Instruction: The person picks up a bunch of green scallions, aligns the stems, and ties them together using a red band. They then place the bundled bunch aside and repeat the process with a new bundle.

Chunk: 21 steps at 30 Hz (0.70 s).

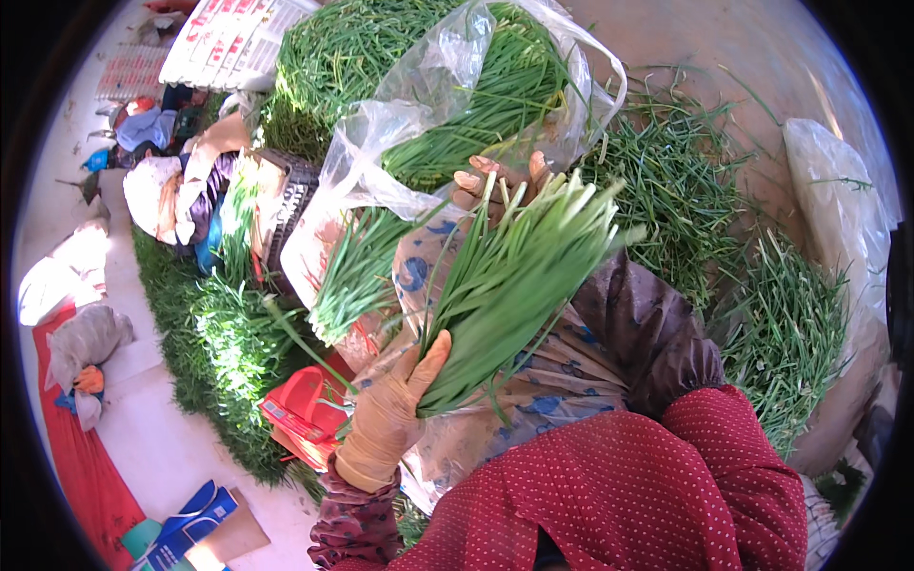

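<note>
My left hand [389,417], in a pale rubber glove, grips the leafy end of a bunch of garlic chives [514,285]. The bunch slants up to the right over my lap, with pale cut stems at its far end and some motion blur. Behind those stems is my right hand [500,178], its stained gloved fingertips showing apart. Its palm is hidden, so whether it grips the bunch is unclear. Below lies a translucent plastic apron [550,375] with blue print. A smaller chive bunch [364,271] rests left of my lap.
Beyond my hands, a clear plastic bag [428,93] holds more chives. Loose chive leaves [664,178] cover the floor at right, near a plastic sheet [828,185]. A red box [310,403], a dark crate [293,193] and heaped greens [228,357] stand at left.
</note>
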Motion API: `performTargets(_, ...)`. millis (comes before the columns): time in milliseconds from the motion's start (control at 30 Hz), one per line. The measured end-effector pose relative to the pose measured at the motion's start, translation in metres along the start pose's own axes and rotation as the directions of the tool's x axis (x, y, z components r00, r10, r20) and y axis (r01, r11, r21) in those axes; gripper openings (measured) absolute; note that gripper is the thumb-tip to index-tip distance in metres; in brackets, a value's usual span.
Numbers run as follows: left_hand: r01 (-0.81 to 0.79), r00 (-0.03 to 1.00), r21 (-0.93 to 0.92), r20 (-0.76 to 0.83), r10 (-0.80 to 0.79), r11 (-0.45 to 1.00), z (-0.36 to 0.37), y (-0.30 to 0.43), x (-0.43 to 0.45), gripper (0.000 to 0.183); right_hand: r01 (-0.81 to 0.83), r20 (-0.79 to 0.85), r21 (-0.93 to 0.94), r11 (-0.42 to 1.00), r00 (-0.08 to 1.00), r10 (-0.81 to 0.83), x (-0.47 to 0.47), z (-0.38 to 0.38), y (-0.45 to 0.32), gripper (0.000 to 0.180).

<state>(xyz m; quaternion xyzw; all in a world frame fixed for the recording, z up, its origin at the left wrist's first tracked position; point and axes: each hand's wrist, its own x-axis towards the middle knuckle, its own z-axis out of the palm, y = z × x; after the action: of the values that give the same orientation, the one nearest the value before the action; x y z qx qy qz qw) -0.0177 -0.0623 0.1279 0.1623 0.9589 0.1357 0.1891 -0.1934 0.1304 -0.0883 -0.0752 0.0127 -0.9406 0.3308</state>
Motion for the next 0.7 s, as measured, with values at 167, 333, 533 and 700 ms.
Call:
performTargets(167, 0.155, 0.985, 0.155, -0.103, -0.140, 0.976, 0.079, -0.002, -0.034, 0.070, -0.121, 0.163, 0.179, 0.976, 0.982, 0.092, 0.015, 0.002, -0.002, 0.084)
performTargets(333, 0.175, 0.984, -0.015, -0.033, -0.175, 0.984, 0.047, 0.025, -0.041, 0.081, -0.230, 0.204, 0.104, 0.968, 0.957, 0.205, 0.029, 0.051, -0.003, 0.084)
performTargets(533, 0.058, 0.981, -0.797, 0.157, 0.114, 0.601, -0.062, -0.013, -0.076, 0.055, -0.369, 0.287, -0.017, 0.929, 0.889, 0.358, 0.029, 0.118, -0.001, 0.085)
performTargets(700, -0.279, 0.869, -0.931, -0.348, -0.351, 0.234, -0.028, -0.021, -0.011, 0.090, -0.476, 0.381, -0.117, 0.872, 0.789, 0.482, 0.038, 0.138, 0.013, 0.084)
